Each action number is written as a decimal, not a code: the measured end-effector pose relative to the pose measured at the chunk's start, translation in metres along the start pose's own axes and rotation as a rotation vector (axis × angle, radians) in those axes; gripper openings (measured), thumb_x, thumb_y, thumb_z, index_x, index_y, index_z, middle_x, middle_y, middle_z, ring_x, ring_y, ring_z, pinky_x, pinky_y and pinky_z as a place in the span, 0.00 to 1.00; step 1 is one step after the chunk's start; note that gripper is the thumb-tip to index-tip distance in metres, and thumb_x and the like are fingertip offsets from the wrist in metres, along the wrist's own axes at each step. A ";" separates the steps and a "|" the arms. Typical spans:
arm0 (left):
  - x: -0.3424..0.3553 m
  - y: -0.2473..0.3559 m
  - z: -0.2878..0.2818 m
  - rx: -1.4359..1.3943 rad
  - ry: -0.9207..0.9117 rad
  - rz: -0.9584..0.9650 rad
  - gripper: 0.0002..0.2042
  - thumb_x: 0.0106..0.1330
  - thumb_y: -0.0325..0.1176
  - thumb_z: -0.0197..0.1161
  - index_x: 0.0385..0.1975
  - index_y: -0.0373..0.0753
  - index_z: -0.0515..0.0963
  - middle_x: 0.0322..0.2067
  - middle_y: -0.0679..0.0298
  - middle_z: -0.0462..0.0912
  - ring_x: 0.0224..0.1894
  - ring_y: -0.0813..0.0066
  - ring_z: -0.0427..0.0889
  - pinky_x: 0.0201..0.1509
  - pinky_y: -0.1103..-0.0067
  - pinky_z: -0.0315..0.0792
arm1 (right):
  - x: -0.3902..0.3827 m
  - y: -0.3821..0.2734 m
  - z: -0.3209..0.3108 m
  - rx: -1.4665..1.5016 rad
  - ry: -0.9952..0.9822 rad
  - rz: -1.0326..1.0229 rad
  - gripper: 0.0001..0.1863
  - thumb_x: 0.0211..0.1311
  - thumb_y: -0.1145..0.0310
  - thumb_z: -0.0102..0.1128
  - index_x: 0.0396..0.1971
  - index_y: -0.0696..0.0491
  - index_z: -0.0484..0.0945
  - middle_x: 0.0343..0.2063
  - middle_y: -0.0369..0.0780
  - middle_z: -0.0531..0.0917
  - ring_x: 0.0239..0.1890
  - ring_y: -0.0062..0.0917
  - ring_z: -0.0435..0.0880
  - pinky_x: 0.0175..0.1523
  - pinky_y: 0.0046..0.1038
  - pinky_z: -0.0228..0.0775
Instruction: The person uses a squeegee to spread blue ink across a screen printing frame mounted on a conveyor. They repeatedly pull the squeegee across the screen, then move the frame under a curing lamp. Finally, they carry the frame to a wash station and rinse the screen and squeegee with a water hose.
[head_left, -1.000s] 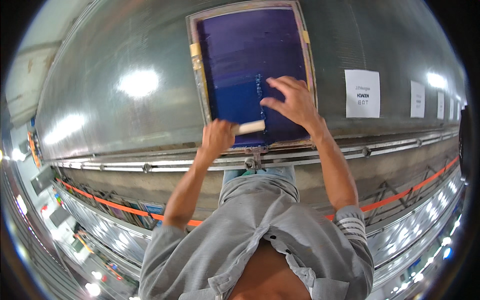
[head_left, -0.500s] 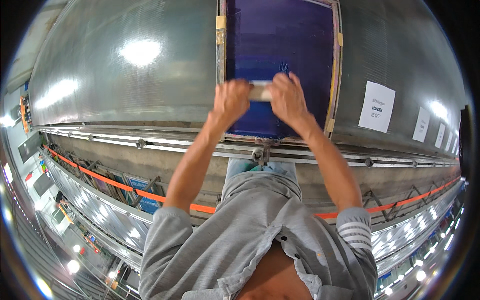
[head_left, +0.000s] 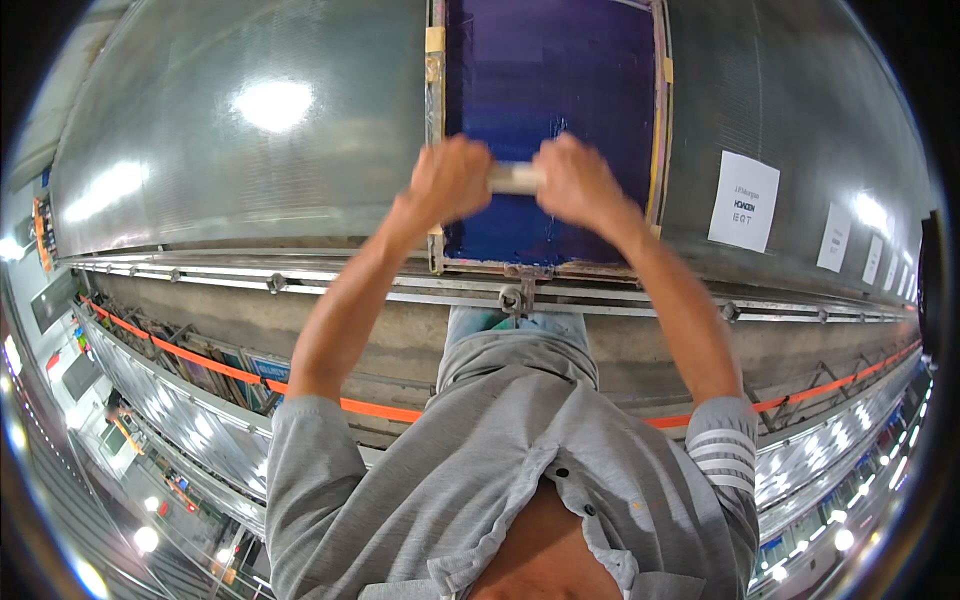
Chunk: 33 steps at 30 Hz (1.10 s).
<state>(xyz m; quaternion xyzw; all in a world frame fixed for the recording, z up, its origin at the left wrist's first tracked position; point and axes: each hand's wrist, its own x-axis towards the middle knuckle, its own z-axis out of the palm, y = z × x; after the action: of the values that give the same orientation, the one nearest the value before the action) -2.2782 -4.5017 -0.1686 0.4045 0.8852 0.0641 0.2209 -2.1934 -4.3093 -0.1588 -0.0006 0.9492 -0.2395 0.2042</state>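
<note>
On the long shiny grey table [head_left: 250,175], my left grip [head_left: 452,180] and right grip [head_left: 580,180] are wrapped around the pale straight bar [head_left: 515,179] over the dark-blue rectangular framed screen [head_left: 550,60], and uneven pressure from me could tilt the bar, leaving streaks.

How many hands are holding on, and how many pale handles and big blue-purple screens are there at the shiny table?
Hands, left hand and right hand: 2
Pale handle: 1
Blue-purple screen: 1
Total: 4
</note>
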 end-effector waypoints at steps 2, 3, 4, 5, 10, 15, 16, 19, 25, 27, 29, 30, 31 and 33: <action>0.049 -0.016 -0.009 0.013 0.086 -0.007 0.06 0.53 0.28 0.64 0.28 0.39 0.86 0.26 0.50 0.86 0.30 0.53 0.88 0.36 0.64 0.82 | 0.048 0.028 -0.005 -0.015 0.091 -0.012 0.09 0.51 0.72 0.60 0.32 0.57 0.83 0.36 0.46 0.83 0.42 0.43 0.82 0.48 0.44 0.77; 0.057 -0.018 -0.011 -0.016 0.083 -0.022 0.07 0.53 0.27 0.63 0.30 0.39 0.87 0.27 0.52 0.86 0.31 0.54 0.87 0.35 0.64 0.81 | 0.061 0.035 -0.005 -0.052 0.117 -0.050 0.10 0.53 0.74 0.57 0.33 0.58 0.85 0.35 0.47 0.84 0.44 0.42 0.81 0.49 0.43 0.78; 0.063 -0.020 -0.013 -0.043 0.082 -0.036 0.09 0.53 0.26 0.62 0.32 0.40 0.87 0.29 0.53 0.87 0.31 0.54 0.87 0.35 0.64 0.81 | 0.060 0.037 0.000 -0.031 0.183 -0.100 0.09 0.53 0.75 0.57 0.32 0.58 0.84 0.35 0.47 0.84 0.44 0.41 0.81 0.48 0.43 0.79; 0.066 -0.022 -0.008 -0.073 0.072 -0.052 0.11 0.53 0.24 0.61 0.34 0.40 0.87 0.30 0.54 0.87 0.32 0.55 0.87 0.34 0.64 0.81 | 0.059 0.039 0.008 -0.004 0.243 -0.146 0.09 0.53 0.76 0.56 0.31 0.58 0.84 0.34 0.47 0.83 0.43 0.41 0.81 0.47 0.43 0.79; -0.021 0.017 0.042 -0.152 -0.007 -0.091 0.15 0.52 0.26 0.62 0.39 0.46 0.87 0.31 0.59 0.87 0.33 0.57 0.87 0.37 0.61 0.80 | -0.023 0.007 0.058 0.116 0.245 -0.080 0.04 0.51 0.77 0.58 0.27 0.57 0.81 0.31 0.42 0.77 0.43 0.37 0.79 0.44 0.39 0.78; -0.061 0.022 0.054 -0.195 -0.069 -0.001 0.15 0.51 0.28 0.62 0.38 0.46 0.87 0.30 0.59 0.86 0.34 0.58 0.86 0.39 0.62 0.81 | -0.058 -0.012 0.065 0.182 0.035 -0.009 0.05 0.51 0.76 0.59 0.29 0.56 0.82 0.35 0.42 0.79 0.47 0.37 0.78 0.50 0.39 0.76; -0.041 0.011 0.050 -0.128 -0.095 -0.030 0.12 0.52 0.29 0.62 0.36 0.45 0.87 0.30 0.58 0.86 0.34 0.58 0.85 0.37 0.63 0.81 | -0.042 -0.009 0.048 0.128 0.024 -0.008 0.05 0.52 0.75 0.59 0.29 0.57 0.82 0.35 0.43 0.80 0.47 0.38 0.79 0.49 0.40 0.77; 0.031 -0.014 0.014 -0.003 0.038 -0.043 0.07 0.55 0.29 0.61 0.31 0.42 0.86 0.27 0.57 0.85 0.34 0.59 0.87 0.37 0.63 0.82 | 0.027 0.019 0.009 0.064 0.126 0.024 0.05 0.54 0.73 0.59 0.29 0.56 0.83 0.36 0.45 0.82 0.45 0.41 0.81 0.47 0.42 0.80; 0.034 -0.015 0.020 -0.042 0.112 -0.041 0.10 0.57 0.28 0.61 0.36 0.46 0.86 0.30 0.61 0.86 0.34 0.61 0.86 0.37 0.63 0.80 | 0.039 0.030 0.025 0.002 0.300 -0.185 0.07 0.54 0.75 0.57 0.29 0.56 0.83 0.32 0.45 0.81 0.42 0.40 0.81 0.46 0.41 0.80; -0.021 0.003 0.062 -0.048 0.334 0.036 0.12 0.54 0.28 0.61 0.37 0.48 0.86 0.29 0.63 0.85 0.32 0.61 0.85 0.35 0.63 0.78 | -0.009 0.015 0.057 0.031 0.273 -0.134 0.05 0.54 0.76 0.57 0.29 0.54 0.82 0.32 0.40 0.76 0.44 0.34 0.77 0.46 0.41 0.74; -0.063 0.027 0.063 -0.277 0.116 -0.047 0.16 0.51 0.26 0.60 0.40 0.46 0.85 0.36 0.61 0.87 0.37 0.58 0.86 0.38 0.62 0.79 | -0.054 -0.010 0.072 0.113 0.147 -0.061 0.13 0.48 0.79 0.60 0.36 0.57 0.84 0.35 0.42 0.78 0.47 0.36 0.78 0.53 0.38 0.73; -0.079 0.036 0.067 -0.279 0.054 -0.074 0.18 0.49 0.25 0.60 0.40 0.45 0.86 0.38 0.60 0.87 0.38 0.57 0.86 0.41 0.62 0.80 | -0.073 -0.019 0.084 0.140 0.165 -0.027 0.16 0.47 0.79 0.60 0.40 0.57 0.84 0.37 0.42 0.79 0.51 0.36 0.77 0.57 0.38 0.71; -0.085 0.039 0.067 -0.290 0.012 -0.074 0.18 0.48 0.25 0.61 0.40 0.45 0.86 0.38 0.59 0.87 0.38 0.56 0.86 0.41 0.62 0.80 | -0.085 -0.023 0.087 0.148 0.105 -0.021 0.19 0.48 0.75 0.66 0.43 0.57 0.83 0.40 0.42 0.80 0.54 0.35 0.76 0.60 0.37 0.69; -0.088 0.043 0.060 -0.322 -0.073 -0.072 0.17 0.47 0.25 0.62 0.40 0.44 0.87 0.37 0.57 0.87 0.39 0.55 0.86 0.42 0.63 0.81 | -0.090 -0.019 0.076 0.268 0.026 -0.011 0.22 0.50 0.66 0.72 0.46 0.56 0.82 0.45 0.41 0.81 0.56 0.36 0.76 0.62 0.37 0.68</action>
<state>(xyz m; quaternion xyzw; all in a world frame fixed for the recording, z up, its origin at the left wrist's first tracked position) -2.1714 -4.5422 -0.1798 0.3340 0.8687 0.1822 0.3171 -2.0835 -4.3517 -0.1759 0.0244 0.9112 -0.3652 0.1888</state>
